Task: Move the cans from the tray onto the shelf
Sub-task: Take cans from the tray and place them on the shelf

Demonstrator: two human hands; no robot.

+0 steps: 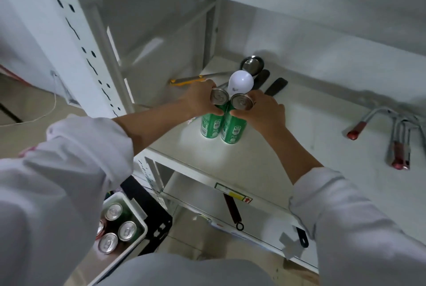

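White sleeves frame the view. Two green cans [220, 122] stand upright and touching on the shelf [288, 138], near its front edge. Left hand [200, 100] wraps its fingers around the left can, right hand [262, 110] around the right one. Just behind the cans lies a white bulb [239, 83]. Below the shelf, a white tray [138, 214] holds more cans [119, 228].
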